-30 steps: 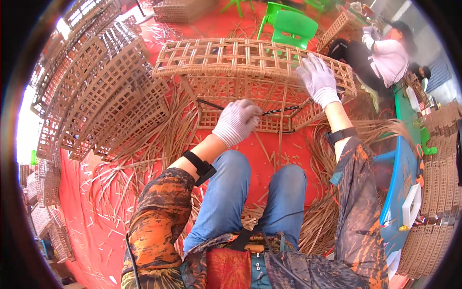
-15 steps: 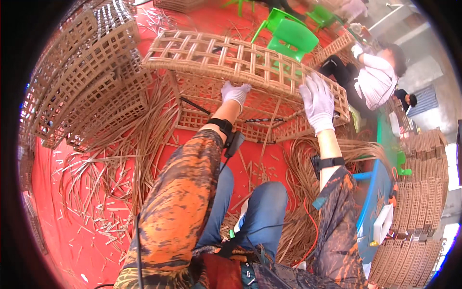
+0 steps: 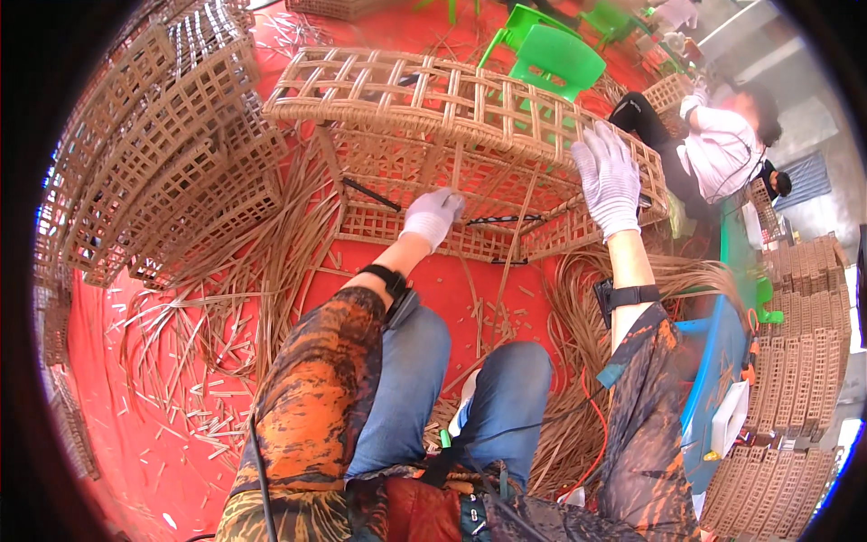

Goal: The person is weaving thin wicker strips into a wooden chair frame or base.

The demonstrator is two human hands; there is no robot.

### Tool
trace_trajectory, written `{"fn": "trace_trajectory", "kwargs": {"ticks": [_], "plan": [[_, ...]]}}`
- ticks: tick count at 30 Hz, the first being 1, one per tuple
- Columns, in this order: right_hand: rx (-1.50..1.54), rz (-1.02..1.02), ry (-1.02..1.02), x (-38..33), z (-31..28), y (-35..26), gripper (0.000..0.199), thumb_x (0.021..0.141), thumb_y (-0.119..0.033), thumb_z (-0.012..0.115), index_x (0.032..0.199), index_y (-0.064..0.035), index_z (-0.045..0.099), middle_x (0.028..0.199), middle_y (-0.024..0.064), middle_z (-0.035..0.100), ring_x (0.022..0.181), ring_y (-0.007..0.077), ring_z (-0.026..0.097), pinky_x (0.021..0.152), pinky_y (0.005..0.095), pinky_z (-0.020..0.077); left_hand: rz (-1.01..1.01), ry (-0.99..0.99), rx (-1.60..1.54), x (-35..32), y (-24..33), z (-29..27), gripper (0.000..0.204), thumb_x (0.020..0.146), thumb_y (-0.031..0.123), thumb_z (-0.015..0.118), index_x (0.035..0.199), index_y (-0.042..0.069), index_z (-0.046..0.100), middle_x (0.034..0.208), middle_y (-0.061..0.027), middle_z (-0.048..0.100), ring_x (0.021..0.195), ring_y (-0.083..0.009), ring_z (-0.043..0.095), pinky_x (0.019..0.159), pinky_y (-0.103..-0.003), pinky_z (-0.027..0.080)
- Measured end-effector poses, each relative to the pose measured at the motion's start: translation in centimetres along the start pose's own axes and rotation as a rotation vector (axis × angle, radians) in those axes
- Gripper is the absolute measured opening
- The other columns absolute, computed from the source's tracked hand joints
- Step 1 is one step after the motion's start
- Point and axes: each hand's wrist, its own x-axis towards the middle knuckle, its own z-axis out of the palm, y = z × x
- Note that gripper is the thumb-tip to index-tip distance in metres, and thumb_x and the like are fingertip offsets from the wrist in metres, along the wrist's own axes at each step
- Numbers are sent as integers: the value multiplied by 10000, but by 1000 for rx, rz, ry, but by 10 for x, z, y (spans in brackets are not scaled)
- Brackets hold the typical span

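In front of me stands a light-brown woven wicker frame (image 3: 397,99), with an open lattice top and more lattice sides below it. My left hand (image 3: 433,219), in a white glove, is closed in a pinch below the front rim. A flat brown weaving strip (image 3: 457,170) hangs from the rim into its fingertips. Across the right part of the lattice lies my right hand (image 3: 610,176), also gloved, its fingers stretched out over the top; its thumb is hard to make out. Another strip (image 3: 522,217) dangles between the hands.
Stacked woven panels (image 3: 181,154) rise at the left, with more stacks (image 3: 799,379) at the right. Bundled strips (image 3: 280,235) and cut scraps (image 3: 208,420) lie on the red floor. A green chair (image 3: 555,59), a blue table (image 3: 709,361) and a seated person (image 3: 718,154) are nearby.
My left hand has come down and toward me from the rim, with a strip now reaching its fingertips. My right hand has shifted slightly right, remaining on the lattice.
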Motion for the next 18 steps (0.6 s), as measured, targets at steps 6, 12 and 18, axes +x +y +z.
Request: {"fn": "trace_trajectory", "kwargs": {"ticks": [6,12,18], "plan": [[-8,25,-33,0,1,4,487,954,-501,514,1215,-116,655,1366,106,566,1283,288,497,1071,451,372,-62,19,-26,-75,-58,-42,230,982,154,493,1143,35,608,930,-178,695,886,-317,681,794,-379,530],[-22,6,-25,-2,8,10,484,952,-515,510,1187,-123,668,1338,110,587,1255,295,522,1051,457,395,-111,-86,408,-147,-122,-78,223,995,268,468,1120,108,561,892,-208,672,885,-400,643,763,-491,504],[-27,-28,8,0,16,18,519,955,-543,483,1197,-124,670,1343,109,586,1256,297,522,1054,440,397,-570,-125,673,-332,-218,-223,360,974,331,526,1273,143,594,953,-198,683,949,-286,677,807,-375,502]]}}
